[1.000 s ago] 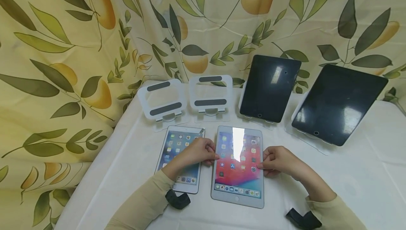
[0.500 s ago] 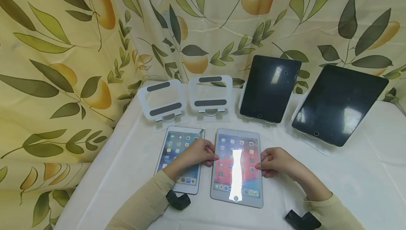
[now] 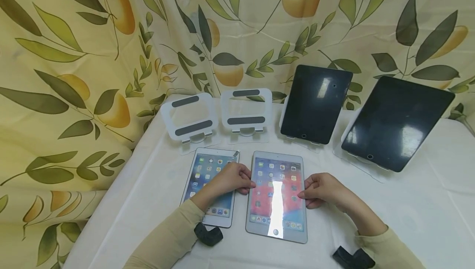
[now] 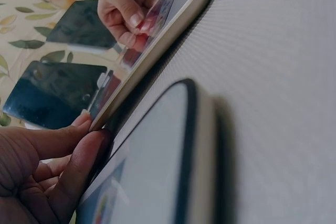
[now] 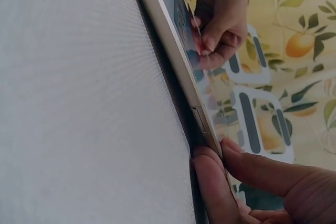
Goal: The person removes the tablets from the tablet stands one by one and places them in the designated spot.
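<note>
Both hands hold a white-framed tablet [image 3: 259, 209], its lit screen showing app icons on a red and blue background. My left hand [image 3: 233, 177] pinches its left edge between thumb and forefinger, as the left wrist view shows up close. On the opposite edge, my right hand [image 3: 323, 189] pinches with thumb and finger; in the right wrist view the tablet's side [image 5: 181, 72] lies close over the white cloth. A second white tablet [image 3: 200, 170] with a blue lit screen lies flat to the left, partly hidden under the left forearm.
Two white stands, a left one [image 3: 194, 130] and a middle one [image 3: 246, 120], stand bare behind the tablets. Further right, two dark-screened tablets, one smaller [image 3: 315, 108] and one larger [image 3: 395, 125], lean on similar stands. A leaf-and-fruit patterned curtain [image 3: 237, 26] hangs behind the table.
The held tablet's top edge has shifted slightly toward me and left, and the bright reflection has slid down its screen. My right hand has moved slightly left with it; both grips are kept.
</note>
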Demonstrator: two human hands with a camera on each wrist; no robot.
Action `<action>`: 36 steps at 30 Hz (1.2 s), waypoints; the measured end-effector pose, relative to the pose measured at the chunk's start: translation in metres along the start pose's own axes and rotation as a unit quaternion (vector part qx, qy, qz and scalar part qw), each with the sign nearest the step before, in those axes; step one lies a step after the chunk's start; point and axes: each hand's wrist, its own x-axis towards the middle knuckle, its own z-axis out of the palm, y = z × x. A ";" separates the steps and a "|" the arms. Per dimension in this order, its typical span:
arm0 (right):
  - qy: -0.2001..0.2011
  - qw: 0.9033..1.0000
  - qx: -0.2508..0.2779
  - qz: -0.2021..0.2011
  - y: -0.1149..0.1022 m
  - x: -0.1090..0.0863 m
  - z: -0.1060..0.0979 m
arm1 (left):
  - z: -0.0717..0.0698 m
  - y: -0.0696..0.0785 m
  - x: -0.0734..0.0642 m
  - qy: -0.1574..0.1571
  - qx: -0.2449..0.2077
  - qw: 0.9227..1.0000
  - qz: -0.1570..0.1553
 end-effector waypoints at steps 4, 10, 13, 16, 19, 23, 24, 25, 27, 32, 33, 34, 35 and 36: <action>-0.003 1.000 0.000 -0.005 -0.001 -0.001 0.000 | 0.000 0.000 0.000 0.002 0.001 1.000 0.002; -0.005 1.000 -0.001 -0.011 -0.001 -0.001 0.000 | 0.000 0.001 -0.001 0.003 0.004 1.000 0.001; -0.003 1.000 -0.002 -0.011 -0.001 -0.002 0.001 | 0.000 0.002 -0.001 0.004 0.005 1.000 0.001; 0.000 1.000 -0.002 -0.009 -0.002 -0.002 0.001 | 0.000 0.001 -0.001 0.008 0.004 1.000 0.000; 0.005 1.000 -0.003 -0.004 -0.002 -0.002 0.002 | 0.001 0.000 -0.001 0.013 0.003 1.000 -0.003; 0.022 1.000 -0.010 0.010 -0.004 -0.002 0.003 | 0.002 0.001 -0.001 0.017 0.008 1.000 -0.005; 0.028 0.999 -0.014 0.014 -0.004 -0.002 0.004 | 0.002 0.001 -0.001 0.019 0.009 1.000 -0.004; 0.033 0.999 -0.018 0.018 -0.004 -0.002 0.004 | 0.002 0.002 -0.001 0.019 0.011 1.000 -0.004; 0.044 0.998 -0.024 0.026 -0.005 -0.003 0.005 | 0.002 0.003 -0.001 0.020 0.013 1.000 -0.002; 0.059 0.997 -0.046 0.037 -0.006 -0.003 0.007 | -0.001 0.001 -0.002 0.015 0.006 1.000 -0.005; 0.062 0.996 -0.051 0.040 -0.007 -0.003 0.007 | -0.002 0.000 -0.001 0.015 0.004 1.000 -0.005; 0.062 0.996 -0.056 0.040 -0.007 -0.003 0.007 | -0.002 -0.001 -0.001 0.016 0.001 1.000 -0.006; 0.063 0.995 -0.057 0.044 -0.007 -0.003 0.007 | -0.003 -0.002 -0.001 0.017 -0.003 1.000 -0.007; 0.063 0.995 -0.059 0.045 -0.007 -0.003 0.007 | -0.004 -0.003 -0.001 0.018 -0.007 1.000 -0.008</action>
